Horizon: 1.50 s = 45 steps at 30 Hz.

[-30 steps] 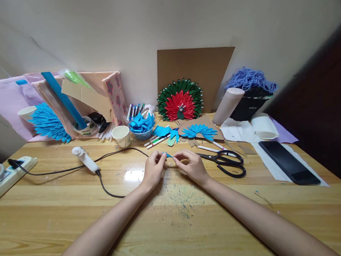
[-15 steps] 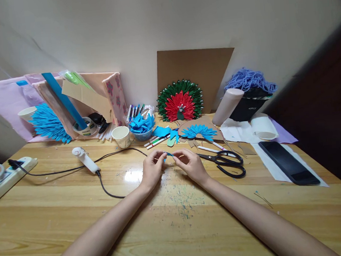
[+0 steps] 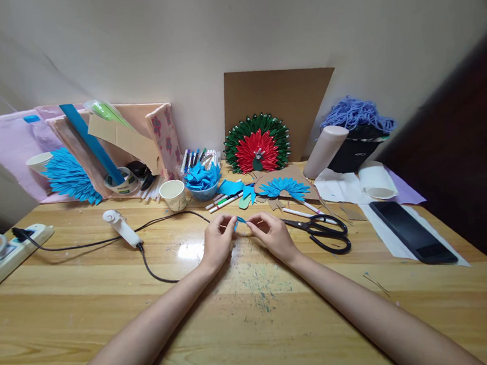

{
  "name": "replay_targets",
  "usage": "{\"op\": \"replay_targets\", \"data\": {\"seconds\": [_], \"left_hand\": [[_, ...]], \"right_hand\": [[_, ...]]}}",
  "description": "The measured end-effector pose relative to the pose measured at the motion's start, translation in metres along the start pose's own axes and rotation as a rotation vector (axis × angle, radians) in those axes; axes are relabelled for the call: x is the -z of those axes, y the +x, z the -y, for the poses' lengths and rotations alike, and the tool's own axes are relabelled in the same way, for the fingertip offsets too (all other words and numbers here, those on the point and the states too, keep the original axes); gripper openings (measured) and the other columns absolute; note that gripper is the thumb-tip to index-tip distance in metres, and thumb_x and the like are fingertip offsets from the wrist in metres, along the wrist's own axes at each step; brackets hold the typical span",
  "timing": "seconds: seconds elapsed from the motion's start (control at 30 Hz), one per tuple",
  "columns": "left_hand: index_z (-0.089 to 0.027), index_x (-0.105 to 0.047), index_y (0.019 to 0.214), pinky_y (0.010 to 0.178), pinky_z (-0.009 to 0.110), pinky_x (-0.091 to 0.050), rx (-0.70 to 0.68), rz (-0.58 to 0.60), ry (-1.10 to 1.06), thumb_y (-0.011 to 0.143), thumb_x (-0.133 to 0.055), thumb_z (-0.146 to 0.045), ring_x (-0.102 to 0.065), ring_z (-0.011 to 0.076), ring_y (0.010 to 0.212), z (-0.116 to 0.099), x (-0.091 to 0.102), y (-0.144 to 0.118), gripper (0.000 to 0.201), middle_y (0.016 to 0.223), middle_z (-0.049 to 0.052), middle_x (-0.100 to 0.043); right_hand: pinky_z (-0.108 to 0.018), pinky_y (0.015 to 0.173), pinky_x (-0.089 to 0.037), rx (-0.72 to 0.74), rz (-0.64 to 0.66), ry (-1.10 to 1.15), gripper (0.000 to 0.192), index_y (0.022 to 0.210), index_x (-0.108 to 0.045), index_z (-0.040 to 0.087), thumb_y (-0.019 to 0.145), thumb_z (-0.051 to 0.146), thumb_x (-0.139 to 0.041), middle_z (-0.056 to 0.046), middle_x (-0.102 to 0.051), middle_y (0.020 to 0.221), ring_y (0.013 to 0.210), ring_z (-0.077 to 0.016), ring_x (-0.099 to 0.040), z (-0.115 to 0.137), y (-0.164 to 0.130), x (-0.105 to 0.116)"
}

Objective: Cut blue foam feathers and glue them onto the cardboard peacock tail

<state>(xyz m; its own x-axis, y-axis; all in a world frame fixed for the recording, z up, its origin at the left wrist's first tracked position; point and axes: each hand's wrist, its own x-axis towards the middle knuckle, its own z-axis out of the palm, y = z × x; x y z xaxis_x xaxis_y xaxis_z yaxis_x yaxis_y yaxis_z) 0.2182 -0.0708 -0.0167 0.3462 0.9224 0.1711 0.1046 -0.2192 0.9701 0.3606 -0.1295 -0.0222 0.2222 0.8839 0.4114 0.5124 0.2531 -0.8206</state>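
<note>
A small blue paper piece (image 3: 241,220) is pinched between my two hands above the middle of the table. My left hand (image 3: 220,241) grips its left end with thumb and fingertips. On the other end, my right hand (image 3: 273,237) closes thumb against finger. The fingers hide part of the piece. Just behind the hands lies a fan of blue paper petals (image 3: 285,187) on brown cardboard. A clear bowl (image 3: 204,193) full of blue paper pieces stands beyond my left hand. Black-handled scissors (image 3: 323,232) rest beside my right hand.
A white glue gun (image 3: 122,228) with a black cord lies left, near a power strip (image 3: 13,256). A paper cup (image 3: 173,196) stands by the bowl. A red and green peacock craft (image 3: 257,146) leans at the back. A phone (image 3: 412,232) lies right.
The blue paper piece has turned slightly between my fingertips, and more of it shows by my left thumb. Both hands stay in nearly the same place.
</note>
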Motion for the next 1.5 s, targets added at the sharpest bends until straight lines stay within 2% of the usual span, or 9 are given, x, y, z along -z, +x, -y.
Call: {"op": "replay_targets", "data": {"seconds": [0.2,0.47,0.57,0.63,0.73,0.87,1.0,1.23,1.5], "left_hand": [[-0.016,-0.056,0.08,0.059,0.022,-0.044,0.024,-0.078,-0.015,0.079,-0.051,-0.04,-0.056,0.0133,0.066,0.0,0.003,0.002,0.025,0.075,0.003,-0.058],[-0.016,-0.057,0.078,0.055,0.021,-0.044,0.039,-0.05,-0.064,0.076,-0.055,-0.043,-0.057,0.0128,0.061,0.0,0.002,0.002,0.027,0.071,0.001,-0.058],[-0.016,-0.059,0.076,0.055,0.023,-0.044,0.042,-0.015,-0.028,0.073,-0.058,-0.044,-0.058,0.014,0.059,-0.004,0.001,0.0,0.028,0.069,0.002,-0.06],[-0.015,-0.061,0.074,0.056,0.023,-0.044,0.011,0.002,0.05,0.073,-0.058,-0.043,-0.059,0.015,0.061,-0.007,0.002,-0.001,0.028,0.069,0.003,-0.061],[-0.016,-0.061,0.075,0.057,0.024,-0.045,-0.028,0.041,0.111,0.074,-0.056,-0.043,-0.059,0.0152,0.062,-0.012,0.003,-0.001,0.027,0.07,0.002,-0.062],[-0.016,-0.062,0.079,0.059,0.025,-0.048,0.013,0.087,0.133,0.072,-0.058,-0.046,-0.061,0.017,0.064,-0.018,0.003,0.0,0.031,0.072,0.002,-0.064],[-0.017,-0.06,0.08,0.059,0.026,-0.049,0.051,0.099,0.178,0.07,-0.057,-0.05,-0.063,0.0193,0.067,-0.017,0.003,0.003,0.035,0.073,0.003,-0.065],[-0.019,-0.06,0.085,0.065,0.028,-0.05,0.061,0.068,0.298,0.069,-0.056,-0.054,-0.063,0.0215,0.073,-0.007,0.007,0.008,0.039,0.075,0.002,-0.066],[-0.021,-0.062,0.084,0.065,0.027,-0.051,0.062,0.061,0.331,0.068,-0.058,-0.053,-0.064,0.0215,0.075,-0.009,0.006,0.008,0.036,0.079,0.001,-0.068]], "right_hand": [[-0.029,0.065,-0.051,-0.013,-0.016,-0.022,0.017,0.082,-0.061,0.018,0.085,0.03,-0.049,-0.005,-0.063,0.079,0.072,-0.0166,-0.061,-0.002,0.001,0.001],[-0.03,0.067,-0.054,-0.057,-0.046,0.11,0.021,0.095,-0.06,0.02,0.087,0.028,-0.042,-0.005,-0.065,0.084,0.078,-0.0162,-0.063,-0.003,0.001,-0.002],[-0.031,0.07,-0.053,-0.041,-0.067,0.013,0.016,0.093,-0.059,0.02,0.083,0.027,-0.048,-0.004,-0.066,0.085,0.078,-0.0167,-0.063,-0.001,0.006,0.012],[-0.033,0.076,-0.05,-0.019,-0.096,-0.153,0.014,0.092,-0.059,0.02,0.08,0.025,-0.052,-0.004,-0.066,0.089,0.083,-0.0181,-0.062,-0.006,0.008,0.038],[-0.039,0.085,-0.044,-0.089,-0.202,-0.471,0.022,0.099,-0.056,0.019,0.077,0.023,-0.054,-0.008,-0.062,0.1,0.097,-0.0227,-0.056,-0.028,0.001,0.105],[-0.046,0.091,-0.035,-0.48,-0.485,-0.926,0.053,0.113,-0.046,0.007,0.069,0.031,-0.063,-0.024,-0.052,0.114,0.111,-0.0347,-0.045,-0.069,-0.035,0.203],[-0.043,0.089,-0.035,-0.748,-0.499,-0.976,0.069,0.116,-0.039,0.006,0.062,0.039,-0.067,-0.025,-0.051,0.112,0.108,-0.036,-0.048,-0.096,-0.068,0.253],[-0.037,0.078,-0.04,-0.661,-0.538,-0.9,0.051,0.099,-0.041,0.017,0.06,0.041,-0.064,-0.012,-0.057,0.094,0.092,-0.0311,-0.053,-0.099,-0.075,0.262],[-0.044,0.088,-0.036,-0.539,-0.61,-0.906,0.056,0.111,-0.04,0.011,0.068,0.041,-0.062,-0.019,-0.051,0.109,0.104,-0.0334,-0.046,-0.089,-0.076,0.25]]}}
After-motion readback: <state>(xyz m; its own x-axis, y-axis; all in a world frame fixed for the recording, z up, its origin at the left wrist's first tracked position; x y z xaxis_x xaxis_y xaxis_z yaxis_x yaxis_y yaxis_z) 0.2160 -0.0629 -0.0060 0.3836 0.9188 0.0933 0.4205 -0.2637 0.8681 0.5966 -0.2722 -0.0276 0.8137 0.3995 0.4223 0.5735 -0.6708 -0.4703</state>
